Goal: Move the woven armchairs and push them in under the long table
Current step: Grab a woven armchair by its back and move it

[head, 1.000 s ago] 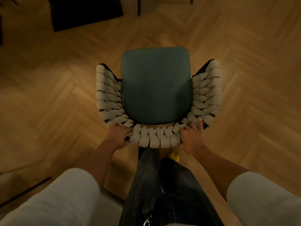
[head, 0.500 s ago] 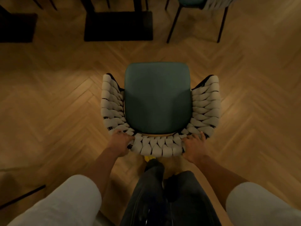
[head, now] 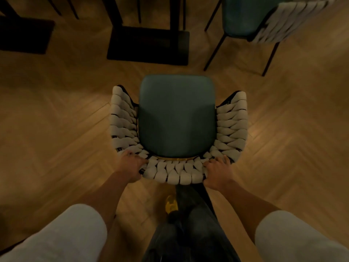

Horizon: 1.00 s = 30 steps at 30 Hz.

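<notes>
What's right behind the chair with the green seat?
The left hand and right hand grip the chair by its woven back. Behind it are dark trousers and one yellow shoe. The other foot is out of sight.

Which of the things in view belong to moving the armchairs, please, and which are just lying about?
Part of the job: armchair, gripped at its woven back by the left hand and right hand; second armchair; dark table base ahead.
Just there: yellow shoe; wooden floor.
</notes>
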Tool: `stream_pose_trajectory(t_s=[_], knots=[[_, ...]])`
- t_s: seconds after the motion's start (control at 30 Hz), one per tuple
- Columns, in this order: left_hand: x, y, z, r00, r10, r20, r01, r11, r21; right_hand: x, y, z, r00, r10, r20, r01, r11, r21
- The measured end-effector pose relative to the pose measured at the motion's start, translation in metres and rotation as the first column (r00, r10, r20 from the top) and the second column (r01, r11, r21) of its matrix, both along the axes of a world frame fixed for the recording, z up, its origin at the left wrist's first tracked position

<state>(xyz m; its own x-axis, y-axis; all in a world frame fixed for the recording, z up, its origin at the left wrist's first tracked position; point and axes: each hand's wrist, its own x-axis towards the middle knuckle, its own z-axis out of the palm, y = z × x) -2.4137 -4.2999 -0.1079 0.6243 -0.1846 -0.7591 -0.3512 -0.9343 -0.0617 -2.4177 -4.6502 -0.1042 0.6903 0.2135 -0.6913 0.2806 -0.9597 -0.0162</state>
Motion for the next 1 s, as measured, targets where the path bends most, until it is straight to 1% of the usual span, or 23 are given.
stream_pose_trajectory(t_s=[0.2, 0.27, 0.4, 0.57, 0.83, 0.93, 1.0], knots=[[0.065, 0.017, -0.008, 0.999, 0.049, -0.003, -0.049, 0.999, 0.006, 0.085, 0.011, -0.004, 0.998, 0.060, 0.036, -0.062, 0.996, 0.058], [0.084, 0.024, -0.010, 0.998, 0.064, 0.021, -0.064, 0.998, -0.001, 0.108, 0.016, -0.002, 0.997, 0.063, 0.045, -0.067, 0.994, 0.081], [0.119, 0.040, -0.012, 0.997, 0.064, 0.049, -0.064, 0.998, -0.015, 0.142, 0.028, -0.007, 0.994, 0.073, 0.076, -0.078, 0.995, 0.069], [0.160, 0.054, -0.013, 0.997, 0.048, 0.063, -0.047, 0.999, -0.015, 0.181, 0.040, -0.014, 0.994, 0.045, 0.101, -0.051, 0.997, 0.059], [0.228, 0.075, -0.014, 0.995, 0.014, 0.104, -0.011, 0.999, -0.031, 0.231, 0.060, -0.007, 0.980, 0.011, 0.196, -0.012, 1.000, 0.005], [0.234, 0.075, -0.003, 0.993, 0.014, 0.118, -0.012, 1.000, -0.018, 0.236, 0.064, 0.007, 0.982, -0.006, 0.188, 0.004, 1.000, 0.007], [0.226, 0.067, 0.009, 0.991, 0.060, 0.118, -0.055, 0.997, -0.047, 0.235, 0.063, 0.020, 0.986, -0.057, 0.158, 0.050, 0.998, 0.048]])
